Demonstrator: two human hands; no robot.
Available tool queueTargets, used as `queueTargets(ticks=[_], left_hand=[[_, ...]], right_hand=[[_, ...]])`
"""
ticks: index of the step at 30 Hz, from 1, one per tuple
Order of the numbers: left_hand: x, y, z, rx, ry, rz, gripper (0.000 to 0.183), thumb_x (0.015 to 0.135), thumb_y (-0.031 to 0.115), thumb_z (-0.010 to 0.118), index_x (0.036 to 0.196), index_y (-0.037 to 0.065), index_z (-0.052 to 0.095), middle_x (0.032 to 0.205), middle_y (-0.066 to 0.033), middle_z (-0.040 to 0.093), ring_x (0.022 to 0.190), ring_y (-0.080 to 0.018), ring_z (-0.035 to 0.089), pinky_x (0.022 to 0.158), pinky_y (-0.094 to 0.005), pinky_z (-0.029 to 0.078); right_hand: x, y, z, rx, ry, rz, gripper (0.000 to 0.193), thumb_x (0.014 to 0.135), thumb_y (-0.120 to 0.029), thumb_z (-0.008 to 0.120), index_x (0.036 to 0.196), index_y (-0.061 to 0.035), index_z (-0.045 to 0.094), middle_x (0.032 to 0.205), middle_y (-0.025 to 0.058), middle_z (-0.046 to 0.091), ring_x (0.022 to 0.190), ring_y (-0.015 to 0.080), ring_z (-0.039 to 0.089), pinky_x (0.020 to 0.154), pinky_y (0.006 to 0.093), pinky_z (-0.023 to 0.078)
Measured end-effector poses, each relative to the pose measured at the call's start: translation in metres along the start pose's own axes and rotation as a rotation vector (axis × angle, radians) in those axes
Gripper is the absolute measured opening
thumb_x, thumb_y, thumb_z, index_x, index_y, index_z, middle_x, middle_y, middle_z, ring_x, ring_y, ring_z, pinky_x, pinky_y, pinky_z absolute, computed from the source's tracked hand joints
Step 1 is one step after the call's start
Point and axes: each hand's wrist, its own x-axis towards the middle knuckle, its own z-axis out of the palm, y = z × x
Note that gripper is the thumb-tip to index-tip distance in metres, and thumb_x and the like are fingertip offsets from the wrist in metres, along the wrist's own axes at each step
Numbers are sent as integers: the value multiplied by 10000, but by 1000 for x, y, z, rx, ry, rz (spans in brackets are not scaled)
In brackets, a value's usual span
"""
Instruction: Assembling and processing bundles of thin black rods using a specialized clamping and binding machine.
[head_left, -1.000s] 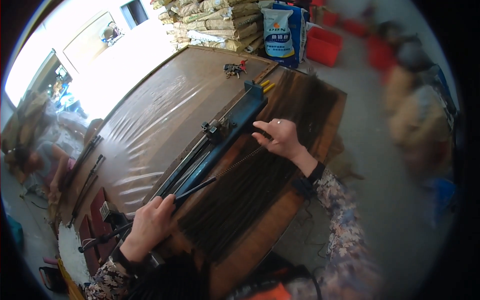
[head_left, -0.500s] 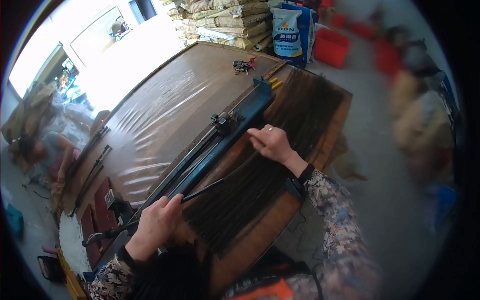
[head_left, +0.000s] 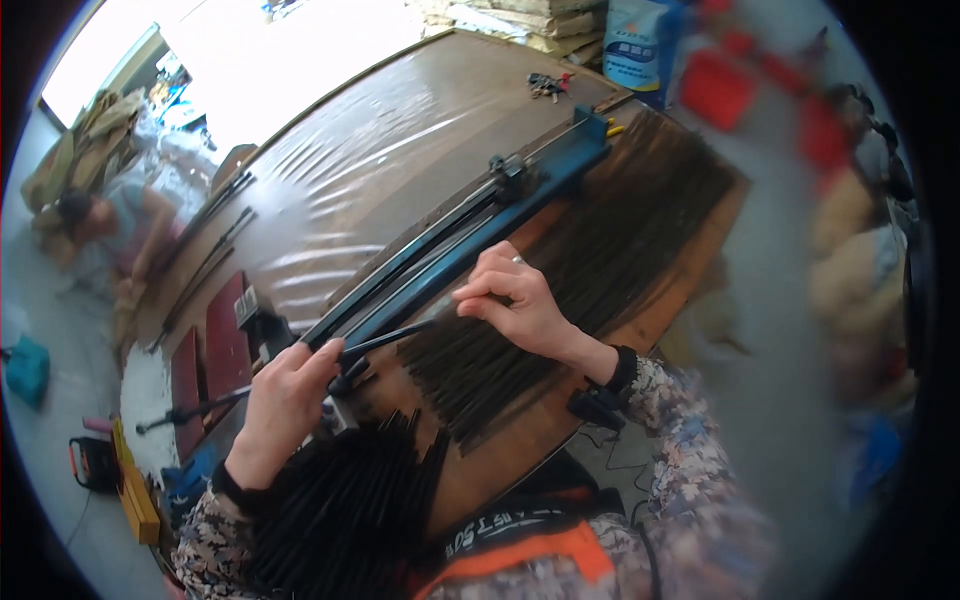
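Note:
My left hand (head_left: 288, 402) is wrapped round a slim black rod (head_left: 385, 338), whose thicker end, with a knob, sticks out to the left. Its thin end points toward my right hand (head_left: 518, 308). The fingers of that hand are pinched together just beyond the rod's tip; whatever they hold is too fine to make out. Behind both hands a long blue metal rail (head_left: 425, 272) lies slantwise on the table, with a small dark clamp block (head_left: 513, 178) on it. Many thin dark rods (head_left: 590, 265) are spread under and beyond my right hand.
A bundle of black rods (head_left: 340, 510) lies close to my body. Dark red boards (head_left: 228, 335) and a white pile (head_left: 150, 390) are at left. A person (head_left: 125, 225) sits across the table (head_left: 330, 150). Keys (head_left: 548, 87) lie far back; red containers (head_left: 715, 88) stand behind.
My right hand has come closer to my left hand and its fingers have curled in more. The view has shifted, showing more of the bundle near my body.

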Motion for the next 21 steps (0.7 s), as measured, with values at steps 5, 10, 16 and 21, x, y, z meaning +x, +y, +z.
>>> queueTargets(ticks=[5,10,16,21], left_hand=[[-27,-1,-25,93,141,-22,288,834,58,727,1118,88,687,738,-101,523,687,-286,578,601,-411,475],[-59,-8,-21,95,140,-70,299,835,60,722,1130,87,682,757,-96,522,698,-279,563,612,-408,469],[-144,-65,-69,141,283,-440,159,915,33,646,1071,44,619,842,-151,592,769,-349,596,668,-422,486],[-185,-74,-123,355,389,-519,130,953,28,620,1079,0,605,893,-211,622,791,-405,607,690,-423,489]], right_hand=[[6,-19,24,-85,-40,-107,248,868,-135,772,1107,-80,737,808,44,631,781,198,570,751,323,485],[10,-30,68,-185,-98,-235,326,896,-139,718,1219,-96,720,691,33,524,594,159,531,534,320,438],[28,-4,68,-407,-123,-259,239,980,-127,638,1207,-80,697,787,81,611,690,203,579,596,334,457],[47,-8,109,-156,-357,157,168,991,-112,625,1125,-54,707,821,95,678,711,168,630,634,306,502]])
